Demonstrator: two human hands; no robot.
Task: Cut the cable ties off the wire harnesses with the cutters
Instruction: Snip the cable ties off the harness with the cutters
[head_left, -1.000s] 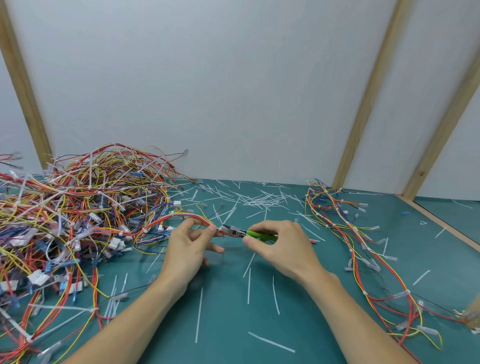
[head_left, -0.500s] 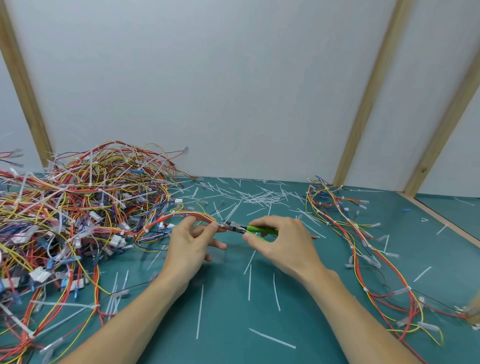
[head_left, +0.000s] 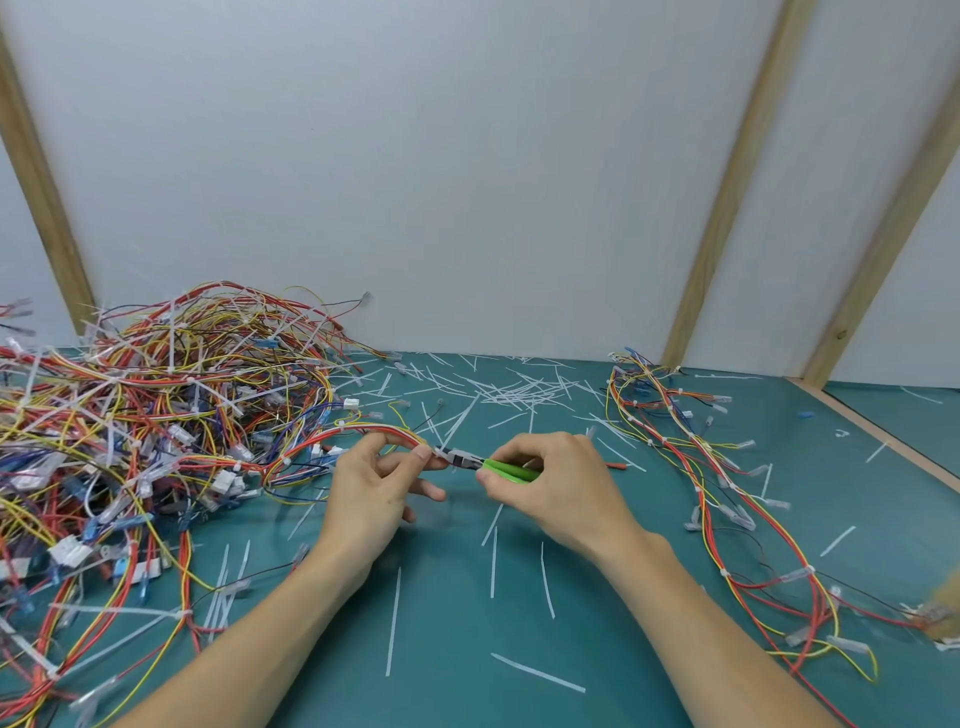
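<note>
My left hand (head_left: 371, 491) pinches a red and yellow wire harness (head_left: 374, 430) between thumb and fingertips, just above the teal table. That harness runs left into a big tangled pile of harnesses (head_left: 145, 415) with white cable ties. My right hand (head_left: 558, 486) grips the green-handled cutters (head_left: 498, 467). Their metal jaws (head_left: 457, 457) point left and meet the harness right at my left fingertips. The tie between the jaws is too small to make out.
Cut white tie pieces (head_left: 519, 389) litter the teal table (head_left: 467, 649), thickest at the back centre. A second spread of harnesses (head_left: 727, 493) trails down the right side. A white wall with wooden battens (head_left: 727, 208) closes the back. A wooden strip (head_left: 883, 436) runs at far right.
Both hands have stayed together at the table's centre with the jaws held against the harness. The hands sit slightly farther from me than a second ago.
</note>
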